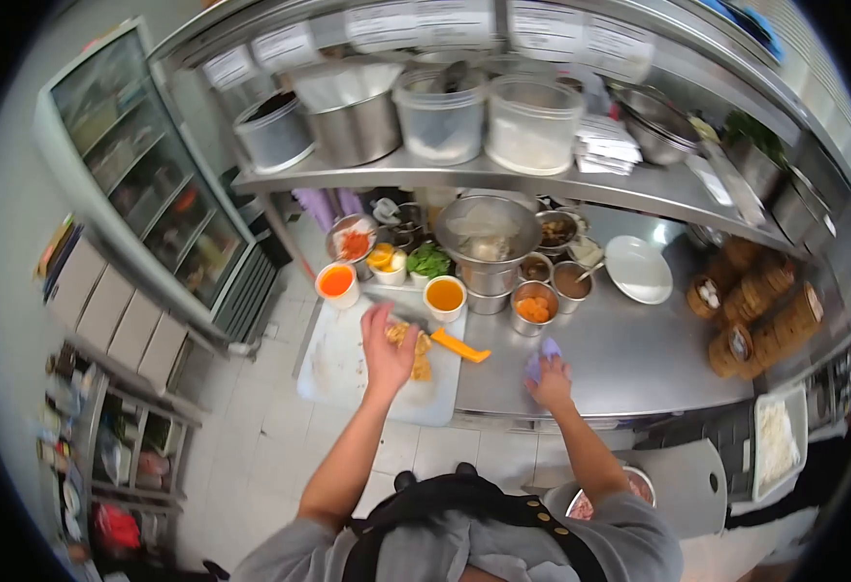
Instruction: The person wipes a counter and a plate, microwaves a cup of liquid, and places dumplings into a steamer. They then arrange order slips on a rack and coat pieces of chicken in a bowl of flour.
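Note:
My left hand [387,357] is over the white cutting board [333,364], beside a pile of chopped yellow-orange food [420,364]. Its thumb and fingers look apart, and nothing shows between them. A knife with an orange handle [461,346] lies across the board's right side, handle toward the steel counter; part of its blade is behind my left hand. On the counter, my right hand [550,386] grips a crumpled purple cloth [543,357]. Behind the board stand a cup of orange-red liquid [337,282] and a cup of amber liquid [444,295].
Metal cups, one with orange pieces [533,309], and a large steel bowl [487,231] line the counter's back. A white plate [639,270] and bamboo steamers [770,325] are to the right. A loaded shelf [416,175] overhangs the counter. A glass-door fridge [154,179] stands left.

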Tool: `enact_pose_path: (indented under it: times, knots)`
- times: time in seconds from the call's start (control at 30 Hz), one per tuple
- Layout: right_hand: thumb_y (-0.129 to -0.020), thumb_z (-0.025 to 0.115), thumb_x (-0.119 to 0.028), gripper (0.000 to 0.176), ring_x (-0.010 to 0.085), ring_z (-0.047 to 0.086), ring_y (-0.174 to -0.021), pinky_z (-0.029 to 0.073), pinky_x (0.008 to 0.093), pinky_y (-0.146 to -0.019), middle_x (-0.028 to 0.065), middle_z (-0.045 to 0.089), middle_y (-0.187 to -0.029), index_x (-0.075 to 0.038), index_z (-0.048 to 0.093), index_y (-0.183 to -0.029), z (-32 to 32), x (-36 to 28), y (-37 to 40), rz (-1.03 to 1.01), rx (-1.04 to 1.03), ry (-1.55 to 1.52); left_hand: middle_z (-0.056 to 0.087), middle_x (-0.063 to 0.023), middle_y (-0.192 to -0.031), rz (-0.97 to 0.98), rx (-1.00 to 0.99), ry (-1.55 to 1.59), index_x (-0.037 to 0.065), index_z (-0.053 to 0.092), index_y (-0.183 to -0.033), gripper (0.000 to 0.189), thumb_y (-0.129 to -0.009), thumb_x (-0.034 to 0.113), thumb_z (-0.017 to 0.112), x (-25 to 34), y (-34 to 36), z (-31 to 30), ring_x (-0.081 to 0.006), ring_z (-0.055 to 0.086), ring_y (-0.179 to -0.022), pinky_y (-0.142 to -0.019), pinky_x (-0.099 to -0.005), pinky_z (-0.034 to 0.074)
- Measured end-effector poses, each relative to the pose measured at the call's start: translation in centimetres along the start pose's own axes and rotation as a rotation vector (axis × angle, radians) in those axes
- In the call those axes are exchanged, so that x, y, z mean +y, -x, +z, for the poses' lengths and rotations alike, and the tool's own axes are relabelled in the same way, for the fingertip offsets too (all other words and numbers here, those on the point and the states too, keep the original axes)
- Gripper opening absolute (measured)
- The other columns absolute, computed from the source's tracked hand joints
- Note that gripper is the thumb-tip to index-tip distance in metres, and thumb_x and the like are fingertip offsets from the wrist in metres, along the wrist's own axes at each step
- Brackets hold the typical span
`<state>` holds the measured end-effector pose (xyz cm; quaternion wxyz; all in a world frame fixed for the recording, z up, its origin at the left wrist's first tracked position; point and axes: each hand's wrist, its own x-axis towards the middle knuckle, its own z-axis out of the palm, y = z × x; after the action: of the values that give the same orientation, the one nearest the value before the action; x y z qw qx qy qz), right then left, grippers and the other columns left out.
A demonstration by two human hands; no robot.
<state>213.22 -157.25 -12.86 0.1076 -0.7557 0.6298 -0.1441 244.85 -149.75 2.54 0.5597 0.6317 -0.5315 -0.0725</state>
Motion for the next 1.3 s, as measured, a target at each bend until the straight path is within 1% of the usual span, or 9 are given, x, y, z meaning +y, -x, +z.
enact_pose_path:
  times: [0.13, 0.23, 0.33, 0.5, 0.67, 0.8, 0.93, 1.07, 1.3]
  knots:
    - [-0.068, 0.07, -0.025, 0.052, 0.04, 0.05, -0.105, 0.046, 0.0433, -0.086, 0.0184, 0.052, -0.118, -0.005, 0.058, -0.115, 2.3, 2.0, 5.0, -0.219, 0.064, 0.174, 0.055, -0.0087, -0.104, -0.063, 0.011, 0.411, 0.003, 0.054, -0.114, 0.037, -0.081, 0.015, 0.067, 2.3, -4.1, -0.6, -0.0136, 0.057, -0.076, -0.059, -0.0252, 0.05]
    - [-0.064, 0.074, -0.023, 0.036, 0.0292, 0.064, -0.076, 0.052, 0.0377, -0.073, 0.0169, 0.065, -0.087, -0.001, 0.067, -0.092, 0.9, 1.6, 7.0, -0.215, 0.02, -0.355, 0.058, -0.0049, -0.095, -0.446, -0.169, 0.462, 0.003, 0.057, -0.104, 0.023, -0.085, 0.014, 0.063, 0.5, -2.5, 0.3, -0.0139, 0.06, -0.076, -0.055, -0.0265, 0.051]
    - [-0.062, 0.075, -0.024, 0.037, 0.0238, 0.066, -0.07, 0.053, 0.0344, -0.068, 0.0137, 0.067, -0.075, -0.002, 0.068, -0.091, 0.7, 0.5, 8.6, 0.12, -0.213, -0.519, 0.057, -0.0052, -0.096, -0.692, -0.315, 0.634, 0.004, 0.054, -0.106, 0.03, -0.085, 0.022, 0.065, -0.4, -3.0, 4.6, -0.0155, 0.059, -0.076, -0.052, -0.0292, 0.052]
    - [-0.062, 0.074, -0.026, 0.038, 0.0275, 0.067, -0.08, 0.052, 0.0362, -0.075, 0.0182, 0.067, -0.082, -0.001, 0.069, -0.091, 1.3, -0.5, 9.6, 0.14, -0.164, -0.595, 0.056, -0.0097, -0.092, -0.758, -0.156, 0.587, 0.0, 0.051, -0.095, 0.036, -0.081, 0.027, 0.068, 1.7, -11.4, 11.3, -0.0183, 0.058, -0.064, -0.043, -0.0321, 0.048]
    - [-0.062, 0.074, -0.021, 0.035, 0.0297, 0.065, -0.075, 0.052, 0.0381, -0.074, 0.0171, 0.066, -0.087, 0.0, 0.068, -0.09, 1.5, -0.2, 7.0, 0.009, 0.265, -0.421, 0.055, -0.0168, -0.092, -0.909, -0.167, 0.695, -0.006, 0.046, -0.101, 0.028, -0.079, 0.004, 0.061, -0.3, -15.3, 13.8, -0.0266, 0.06, -0.061, -0.047, -0.0358, 0.055]
    - [-0.06, 0.073, -0.025, 0.07, 0.0469, 0.046, -0.111, 0.042, 0.0462, -0.094, 0.0231, 0.04, -0.135, -0.004, 0.053, -0.124, 2.1, 0.4, 3.7, 0.089, 0.098, -0.048, 0.056, -0.017, -0.087, -0.882, -0.102, 0.677, -0.008, 0.048, -0.095, 0.02, -0.078, -0.002, 0.057, -0.4, -14.8, 14.1, -0.0276, 0.061, -0.061, -0.047, -0.0369, 0.056]
    - [-0.064, 0.069, -0.03, 0.079, 0.0508, 0.036, -0.118, 0.038, 0.0474, -0.098, 0.0225, 0.024, -0.145, -0.007, 0.042, -0.134, -0.2, -0.3, 2.5, -0.169, -0.425, 0.206, 0.059, -0.0174, -0.085, -0.838, -0.001, 0.813, -0.008, 0.051, -0.094, 0.018, -0.078, -0.001, 0.056, 0.0, -12.4, 10.5, -0.0259, 0.062, -0.062, -0.046, -0.0353, 0.056]
    - [-0.06, 0.071, -0.028, 0.076, 0.0477, 0.038, -0.12, 0.039, 0.0468, -0.097, 0.0213, 0.027, -0.144, -0.006, 0.047, -0.129, 2.1, 1.2, 1.8, -0.277, -0.412, 0.283, 0.063, -0.0141, -0.081, -0.76, -0.031, 0.812, -0.006, 0.057, -0.092, 0.017, -0.077, 0.002, 0.058, 0.7, -6.4, 1.1, -0.0216, 0.063, -0.061, -0.046, -0.0336, 0.055]
    - [-0.063, 0.078, -0.012, 0.03, 0.0136, 0.062, -0.07, 0.052, 0.0317, -0.066, 0.0055, 0.068, -0.08, -0.003, 0.067, -0.09, 0.6, -6.0, 0.6, -0.144, -0.559, -0.65, 0.063, -0.0106, -0.075, -0.831, 0.179, 0.433, -0.004, 0.061, -0.082, 0.01, -0.073, -0.001, 0.058, -2.1, 13.6, -17.0, -0.018, 0.061, -0.056, -0.046, -0.0321, 0.052]
